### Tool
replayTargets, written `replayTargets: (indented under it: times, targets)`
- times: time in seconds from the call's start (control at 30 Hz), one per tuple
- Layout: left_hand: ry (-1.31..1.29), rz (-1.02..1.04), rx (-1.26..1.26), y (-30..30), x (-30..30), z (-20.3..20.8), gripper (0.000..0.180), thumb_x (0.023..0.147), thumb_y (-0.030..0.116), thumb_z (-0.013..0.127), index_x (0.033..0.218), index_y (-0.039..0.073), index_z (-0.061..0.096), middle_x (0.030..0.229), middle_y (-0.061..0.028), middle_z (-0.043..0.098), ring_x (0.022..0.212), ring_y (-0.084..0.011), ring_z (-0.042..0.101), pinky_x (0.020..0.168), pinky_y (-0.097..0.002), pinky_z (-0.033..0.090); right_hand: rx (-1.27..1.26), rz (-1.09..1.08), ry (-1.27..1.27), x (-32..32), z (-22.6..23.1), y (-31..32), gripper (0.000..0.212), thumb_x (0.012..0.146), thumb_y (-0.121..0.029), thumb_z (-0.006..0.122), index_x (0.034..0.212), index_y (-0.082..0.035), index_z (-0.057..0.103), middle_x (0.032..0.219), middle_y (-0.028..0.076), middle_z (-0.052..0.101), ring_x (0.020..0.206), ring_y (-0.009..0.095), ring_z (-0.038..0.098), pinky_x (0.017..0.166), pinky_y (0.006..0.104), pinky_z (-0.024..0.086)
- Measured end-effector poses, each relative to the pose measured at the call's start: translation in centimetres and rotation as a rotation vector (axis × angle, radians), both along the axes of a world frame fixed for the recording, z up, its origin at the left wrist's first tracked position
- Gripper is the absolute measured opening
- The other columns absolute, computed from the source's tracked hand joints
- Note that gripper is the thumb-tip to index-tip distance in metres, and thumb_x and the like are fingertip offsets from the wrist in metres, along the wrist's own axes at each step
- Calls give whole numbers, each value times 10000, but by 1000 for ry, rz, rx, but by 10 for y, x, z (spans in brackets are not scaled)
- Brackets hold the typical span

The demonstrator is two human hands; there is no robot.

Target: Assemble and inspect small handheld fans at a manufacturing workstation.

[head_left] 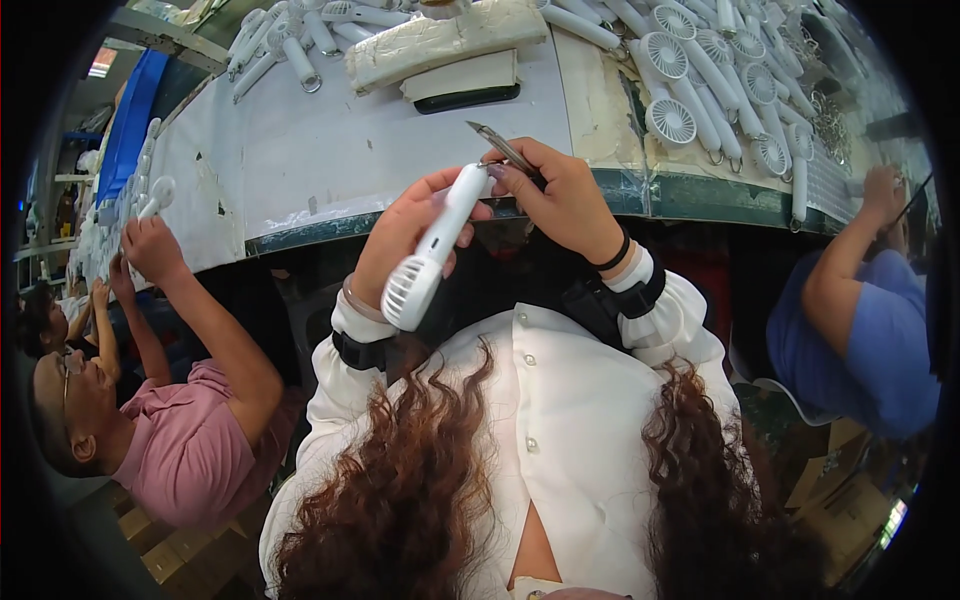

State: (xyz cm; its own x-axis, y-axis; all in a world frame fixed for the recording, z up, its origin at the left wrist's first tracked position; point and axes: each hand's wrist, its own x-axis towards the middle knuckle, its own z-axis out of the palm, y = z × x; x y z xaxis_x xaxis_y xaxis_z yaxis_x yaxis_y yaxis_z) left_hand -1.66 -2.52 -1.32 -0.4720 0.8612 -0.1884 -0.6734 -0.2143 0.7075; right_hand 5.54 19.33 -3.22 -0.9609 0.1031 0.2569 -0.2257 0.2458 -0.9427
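A white handheld fan (442,240) lies slantwise in my left hand (405,232), its round slatted head toward my body and its handle end pointing away. The fingers of that hand are closed around the handle. My right hand (562,205) is closed on a slim pointed metal tool (505,146) with a dark rear part, whose tip points up and left. I cannot tell whether it is a knife or pliers. Thumb and fingertips of the right hand meet at the fan's handle end; what they pinch there is too small to make out.
Many white fans (715,85) are heaped at the table's far right, more (300,40) at the far left. A worn, taped block (450,45) stands behind a dark flat object (467,99). The green table edge (345,229) runs before me. A person (190,430) works left, another (850,330) right.
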Motion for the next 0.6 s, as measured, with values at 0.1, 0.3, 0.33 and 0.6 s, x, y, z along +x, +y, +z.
replayTargets:
  times: [0.1, 0.3, 0.33, 0.6]
  targets:
    - [-241, -7, 231, -5, 0, -8, 548, 999, 177, 500, 1500, 13, 349, 1313, -258, 555, 1035, -211, 590, 777, -312, 588, -21, -17, -48, -2, 1, 3, 191, 992, -102, 607, 1163, -23, 638, 852, 59, 689, 734, 104, 626, 679, 262, 514]
    - [-379, 251, 361, 4, 14, -8, 493, 1036, 176, 467, 1497, 33, 362, 1257, -246, 584, 986, -244, 614, 709, -313, 593, -109, -19, -169, -5, 5, 7, 188, 1002, -137, 609, 1148, -21, 630, 841, 49, 679, 728, 100, 611, 664, 248, 495]
    - [-379, 249, 362, 5, 11, -13, 493, 1036, 176, 467, 1497, 33, 362, 1257, -246, 584, 986, -244, 614, 709, -313, 593, -66, 7, -154, -6, 4, 7, 199, 1005, -138, 603, 1165, -21, 619, 852, 55, 681, 732, 106, 616, 669, 255, 498]
    - [523, 346, -334, 2, -4, -20, 388, 1055, 300, 535, 1350, 48, 541, 983, -95, 662, 854, -181, 631, 672, -259, 512, 89, -26, 77, -19, -13, -5, 310, 1009, -96, 565, 1308, -32, 522, 918, 90, 695, 754, 146, 639, 700, 293, 514]
